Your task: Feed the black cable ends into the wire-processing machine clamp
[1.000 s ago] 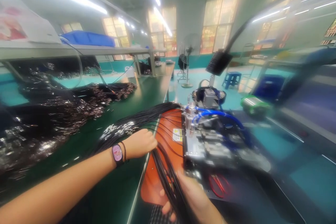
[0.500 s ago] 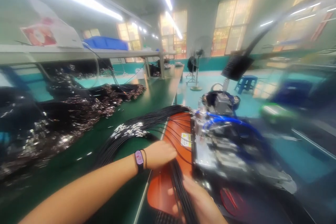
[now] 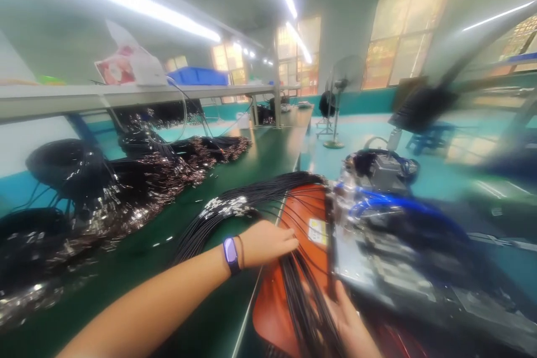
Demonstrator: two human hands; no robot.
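Nearest, at the bottom edge, the right hand [image 3: 350,324] is curled from below around the black wires [image 3: 302,302]. Gripped this way the loose strands are gathered into one thick rope; how tight the fingers close I cannot tell, since the wires cover them. The wires lie across an orange plate [image 3: 271,313] that overhangs the near right edge of the green worktop [image 3: 251,173].

Just beyond, the left hand [image 3: 268,243], with a purple wristband [image 3: 230,254] behind it, rests palm down with fingers stretched flat on the wires. It seems to pin the strands where they begin to fan apart. Past it the wires spread out, and their metal-tipped ends [image 3: 226,207] lie in a bright cluster on the worktop.

Right of the plate and touching its edge stands a blurred metal machine [image 3: 377,268] with blue hoses [image 3: 390,201].

Farther left, heaps of cables [image 3: 138,179] with shiny tips lie along the worktop, within arm's reach. A shelf [image 3: 84,98] above them carries a blue bin [image 3: 199,75], and a standing fan [image 3: 338,95] is far off on the floor.
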